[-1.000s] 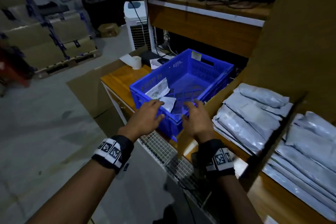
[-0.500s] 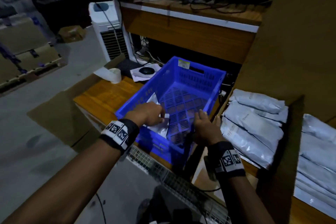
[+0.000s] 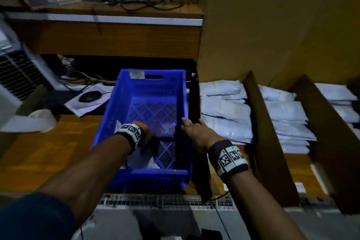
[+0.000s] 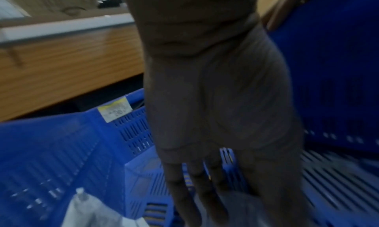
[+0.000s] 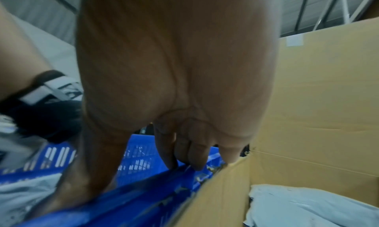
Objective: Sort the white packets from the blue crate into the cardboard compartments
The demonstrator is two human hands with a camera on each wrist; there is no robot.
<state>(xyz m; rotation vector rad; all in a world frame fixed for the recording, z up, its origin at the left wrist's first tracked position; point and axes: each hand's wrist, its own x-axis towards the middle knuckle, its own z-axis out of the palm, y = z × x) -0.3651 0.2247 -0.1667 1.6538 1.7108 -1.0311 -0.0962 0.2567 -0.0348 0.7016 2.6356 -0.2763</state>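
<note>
The blue crate (image 3: 153, 91) stands on the wooden table, pressed against the cardboard compartments (image 3: 261, 122). A few white packets (image 3: 140, 160) lie in its near left corner. My left hand (image 3: 145, 134) is down inside the crate; in the left wrist view its fingers (image 4: 192, 194) point straight down and touch a greyish packet (image 4: 235, 204) on the floor, with another packet (image 4: 92, 214) beside it. My right hand (image 3: 192, 128) grips the crate's right rim (image 5: 123, 198): fingers (image 5: 197, 152) over the outside, thumb inside. Stacks of white packets (image 3: 224, 115) fill the compartments.
A second compartment holds more packets (image 3: 286, 115), and a tall cardboard wall (image 5: 317, 100) rises behind. Left of the crate lie a mouse (image 3: 89, 96) on paper and a white roll (image 3: 41, 117). A wire mesh (image 3: 165, 199) edges the table front. A cooler (image 3: 13, 76) stands far left.
My view has swung right and closer over the crate. The left hand has gone deeper into the crate onto the packets. The right hand has shifted along to the right rim.
</note>
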